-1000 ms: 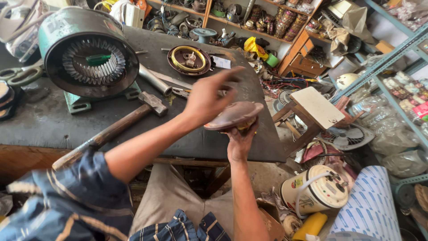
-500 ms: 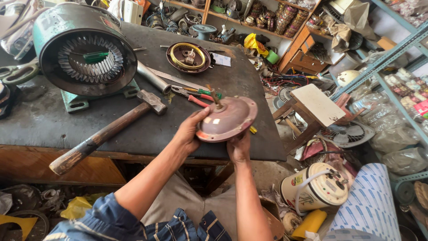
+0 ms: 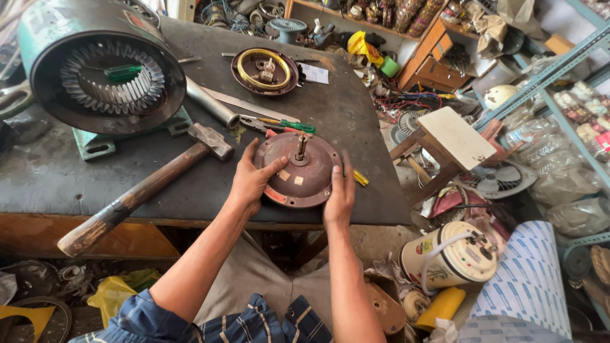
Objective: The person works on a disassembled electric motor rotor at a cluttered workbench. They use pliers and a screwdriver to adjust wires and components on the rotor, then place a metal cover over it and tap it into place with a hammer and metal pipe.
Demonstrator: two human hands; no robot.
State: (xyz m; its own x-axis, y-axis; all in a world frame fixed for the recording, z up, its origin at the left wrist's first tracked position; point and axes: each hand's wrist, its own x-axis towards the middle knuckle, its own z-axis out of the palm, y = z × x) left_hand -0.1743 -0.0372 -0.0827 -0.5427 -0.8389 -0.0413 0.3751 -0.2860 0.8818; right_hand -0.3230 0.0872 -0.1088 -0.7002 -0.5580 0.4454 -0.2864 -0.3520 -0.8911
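A round brown motor housing with a short shaft sticking up from its middle sits near the front edge of the dark workbench. My left hand grips its left rim, thumb over the top. My right hand holds its right rim, fingers pointing away from me. A wooden-handled hammer lies just left of my left hand. Behind the housing lie pliers with red handles and a green-handled screwdriver.
A large teal motor stator stands at the back left with a green screwdriver inside it. A second round housing with a yellow ring lies at the back. A metal pipe lies beside the stator. Cluttered parts, shelves and a white stool crowd the right side.
My left hand came down off the top of the housing to its left rim. The housing was turned from tilted to flat, shaft up, on the bench.
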